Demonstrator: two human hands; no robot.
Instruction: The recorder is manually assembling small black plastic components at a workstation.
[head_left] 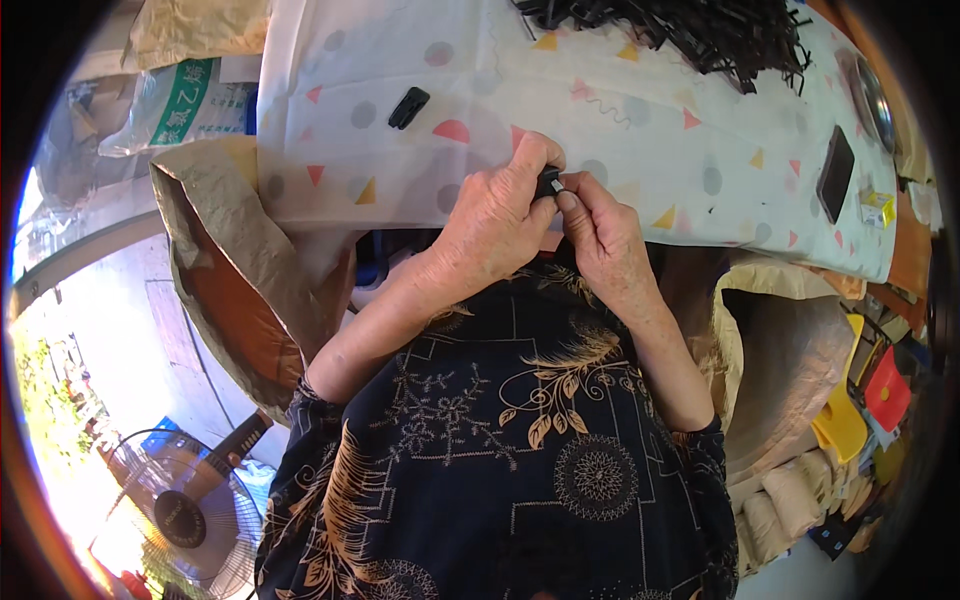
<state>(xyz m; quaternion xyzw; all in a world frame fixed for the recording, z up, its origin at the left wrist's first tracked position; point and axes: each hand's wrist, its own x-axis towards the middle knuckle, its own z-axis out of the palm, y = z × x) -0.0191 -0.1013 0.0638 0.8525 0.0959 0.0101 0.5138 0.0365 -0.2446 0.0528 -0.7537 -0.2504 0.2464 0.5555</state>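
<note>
At the table's near edge, both of my hands meet over a small black piece (547, 182). My left hand (490, 215) is closed on it, fingers wrapped round most of its body. My right hand (605, 235) is closed in a pinch at its right end, where a small pale, shiny tip (558, 186) shows between the fingers; I cannot make out what that tip belongs to. A separate small black clip-like piece (408, 108) lies on the cloth to the left. Far back on the right is a heap of thin black strips (690, 35).
A patterned white cloth (450, 90) covers the table. Open brown paper sacks (240, 230) (790, 330) stand at both sides of my lap. A dark flat phone-like slab (836, 174) and small yellow box (877, 209) lie at right. A fan (180, 517) stands lower left.
</note>
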